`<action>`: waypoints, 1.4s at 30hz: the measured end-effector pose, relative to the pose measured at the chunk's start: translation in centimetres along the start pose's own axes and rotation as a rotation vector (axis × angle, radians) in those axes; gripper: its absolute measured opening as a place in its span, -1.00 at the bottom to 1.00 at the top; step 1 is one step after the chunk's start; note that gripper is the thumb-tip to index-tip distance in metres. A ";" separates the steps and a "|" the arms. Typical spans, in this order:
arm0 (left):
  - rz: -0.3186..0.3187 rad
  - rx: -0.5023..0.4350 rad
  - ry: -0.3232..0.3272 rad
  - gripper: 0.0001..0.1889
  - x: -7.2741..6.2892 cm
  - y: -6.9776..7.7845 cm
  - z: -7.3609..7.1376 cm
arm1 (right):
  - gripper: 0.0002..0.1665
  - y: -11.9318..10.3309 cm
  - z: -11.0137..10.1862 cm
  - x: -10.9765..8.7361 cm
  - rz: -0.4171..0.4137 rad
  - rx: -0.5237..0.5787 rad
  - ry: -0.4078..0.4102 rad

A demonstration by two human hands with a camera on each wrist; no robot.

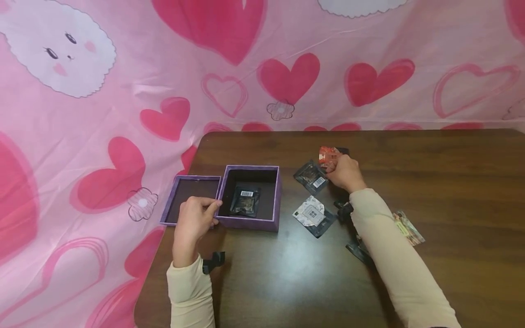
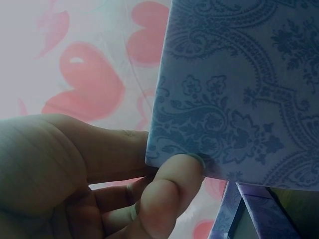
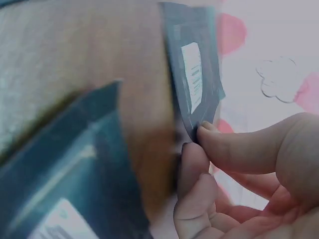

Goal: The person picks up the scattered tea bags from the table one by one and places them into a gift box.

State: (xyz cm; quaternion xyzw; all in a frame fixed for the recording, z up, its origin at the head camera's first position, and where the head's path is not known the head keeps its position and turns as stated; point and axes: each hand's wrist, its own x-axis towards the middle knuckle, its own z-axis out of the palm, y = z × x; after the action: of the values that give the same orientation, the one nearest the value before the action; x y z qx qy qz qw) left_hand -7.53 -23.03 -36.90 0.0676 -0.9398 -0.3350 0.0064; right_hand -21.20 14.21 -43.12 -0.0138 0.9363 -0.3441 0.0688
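Note:
A purple patterned box (image 1: 250, 224) stands upright with its top uncovered, and a black sachet (image 1: 244, 207) lies inside it. My left hand (image 1: 194, 221) pinches the box's near left corner between thumb and finger; the left wrist view shows the patterned wall (image 2: 224, 99) close up. Farther back on the table, my right hand (image 1: 346, 175) pinches the edge of an orange-red sachet (image 1: 327, 155). Its dark back with a barcode label (image 3: 193, 77) faces the right wrist camera. Beside that hand lies another black sachet (image 1: 308, 175) with a barcode.
The box's lid (image 1: 190, 196) lies inside up, left of the box. A white-fronted sachet (image 1: 312, 213) rests on a dark one nearer me. Under the right forearm a colourful sachet (image 1: 410, 228) and a dark one (image 1: 358, 253) are partly hidden. The wooden table (image 1: 287, 282) meets a pink heart-print cloth (image 1: 287, 68).

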 end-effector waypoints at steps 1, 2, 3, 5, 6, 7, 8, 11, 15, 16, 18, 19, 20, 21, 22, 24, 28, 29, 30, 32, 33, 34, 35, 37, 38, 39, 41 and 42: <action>-0.003 0.001 0.001 -0.80 0.0 0.0 0.0 | -0.90 0.1 -0.2 -0.1 -0.003 0.010 0.001; -0.007 0.002 0.001 -0.80 0.0 0.0 0.0 | -0.91 0.2 -0.4 -0.1 -0.006 0.018 0.000; -0.010 0.003 0.000 -0.80 0.0 0.1 0.0 | -0.91 0.2 -0.6 -0.2 -0.005 0.030 -0.008; -0.019 0.002 -0.002 -0.80 0.0 0.1 0.0 | -0.87 0.1 -1.1 -0.3 -0.005 0.050 -0.017; -0.022 0.004 -0.003 -0.79 0.0 0.2 0.0 | -0.85 0.1 -1.3 -0.3 0.000 0.064 -0.021; -0.027 0.004 -0.004 -0.79 0.0 0.2 0.0 | -0.84 0.0 -1.6 -0.4 0.005 0.081 -0.026; -0.032 0.003 -0.006 -0.79 0.0 0.2 0.0 | -0.83 -0.1 -1.9 -0.4 0.011 0.101 -0.030; -0.039 0.002 -0.009 -0.79 0.0 0.3 0.0 | -0.79 -0.6 -2.9 -0.6 0.028 0.152 -0.033; -0.031 0.002 0.000 -0.80 -0.1 0.3 0.0 | -0.75 -1.1 -4.1 -0.8 0.054 0.196 -0.038; -0.030 0.003 0.002 -0.80 -0.1 0.3 0.0 | -0.74 -1.2 -4.4 -0.8 0.062 0.205 -0.042; -0.029 0.006 0.001 -0.80 -0.1 0.3 0.0 | -0.73 -1.3 -4.9 -0.9 0.076 0.224 -0.048; -0.031 0.005 0.001 -0.81 -0.1 0.3 0.0 | -0.73 -1.4 -5.1 -0.9 0.078 0.229 -0.048; -0.031 0.005 0.000 -0.81 -0.1 0.3 0.0 | -0.72 -1.5 -5.2 -1.0 0.078 0.237 -0.048; -0.032 0.005 0.000 -0.81 -0.1 0.3 0.0 | -0.72 -1.7 -5.4 -1.1 0.075 0.246 -0.044; -0.032 0.004 0.000 -0.81 -0.1 0.3 0.0 | -0.71 -1.8 -5.6 -1.2 0.069 0.252 -0.037; -0.030 0.002 0.005 -0.81 -0.1 0.3 0.0 | -0.71 -2.3 -6.0 -1.4 0.045 0.267 -0.018; -0.028 -0.005 0.004 -0.81 -0.1 0.3 0.0 | -0.72 -3.2 -6.5 -1.9 -0.018 0.278 0.021; -0.030 -0.008 0.002 -0.81 -0.1 0.3 0.0 | -0.73 -3.4 -6.6 -2.1 -0.031 0.280 0.030; -0.032 -0.010 0.000 -0.81 -0.1 0.3 0.0 | -0.73 -3.7 -6.6 -2.2 -0.047 0.276 0.043; -0.036 -0.010 -0.002 -0.81 -0.2 0.3 0.0 | -0.74 -4.1 -6.7 -2.4 -0.072 0.275 0.065; -0.037 -0.009 -0.002 -0.81 -0.2 0.3 0.0 | -0.74 -4.3 -6.8 -2.5 -0.083 0.275 0.075; -0.039 -0.008 -0.003 -0.81 -0.2 0.3 -0.1 | -0.74 -4.6 -6.8 -2.6 -0.092 0.281 0.082; -0.039 -0.007 -0.003 -0.81 -0.2 0.3 -0.1 | -0.74 -4.8 -6.9 -2.7 -0.098 0.290 0.086; -0.039 -0.007 -0.002 -0.82 -0.2 0.3 -0.1 | -0.74 -5.2 -7.0 -2.8 -0.107 0.308 0.090; -0.039 -0.006 -0.002 -0.82 -0.1 0.3 -0.1 | -0.74 -5.4 -7.1 -2.9 -0.111 0.323 0.086; -0.037 -0.005 -0.002 -0.82 -0.1 0.3 0.0 | -0.73 -5.6 -7.1 -2.9 -0.116 0.339 0.078; -0.038 -0.004 -0.001 -0.82 -0.1 0.3 0.0 | -0.73 -5.9 -7.1 -2.9 -0.116 0.372 0.055; -0.038 -0.004 -0.001 -0.82 -0.1 0.3 0.0 | -0.73 -6.0 -7.1 -2.9 -0.115 0.389 0.041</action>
State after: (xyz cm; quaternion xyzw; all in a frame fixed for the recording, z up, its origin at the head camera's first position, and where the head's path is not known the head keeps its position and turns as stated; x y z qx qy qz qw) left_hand -7.45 -22.78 -36.70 0.0854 -0.9376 -0.3371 -0.0004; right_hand -19.40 14.41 -33.51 -0.0469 0.8512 -0.5218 0.0314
